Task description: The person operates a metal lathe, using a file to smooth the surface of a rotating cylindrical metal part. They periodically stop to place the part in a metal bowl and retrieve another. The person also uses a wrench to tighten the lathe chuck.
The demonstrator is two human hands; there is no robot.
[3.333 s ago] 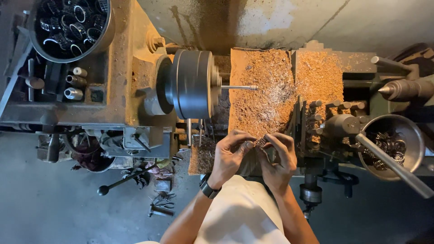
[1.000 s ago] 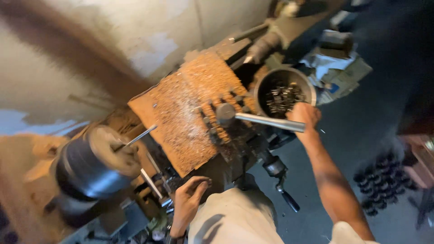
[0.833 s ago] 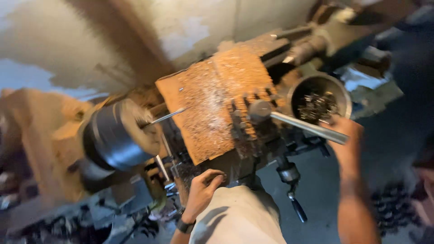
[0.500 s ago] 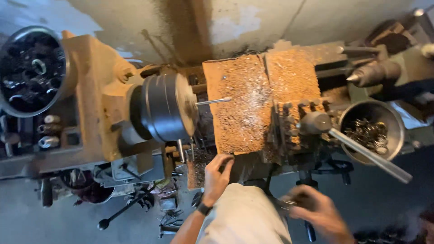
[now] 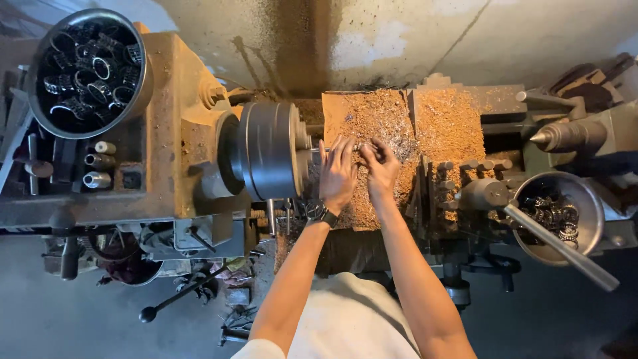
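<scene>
Fingers of left hand (image 5: 337, 174) and right hand (image 5: 380, 169) pinching 1 small part (image 5: 362, 146) beside chuck (image 5: 267, 159); slipping risk into swarf (image 5: 389, 126).

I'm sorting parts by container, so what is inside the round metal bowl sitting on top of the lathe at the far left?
The bowl holds a heap of dark metal rings, some shiny-edged. Its bottom and any deeper pieces are covered by the pile.

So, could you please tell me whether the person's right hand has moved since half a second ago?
Yes. The right hand has come up from below the lathe carriage, near the body, to the chip-covered plate beside the chuck, close to the left hand.
</scene>
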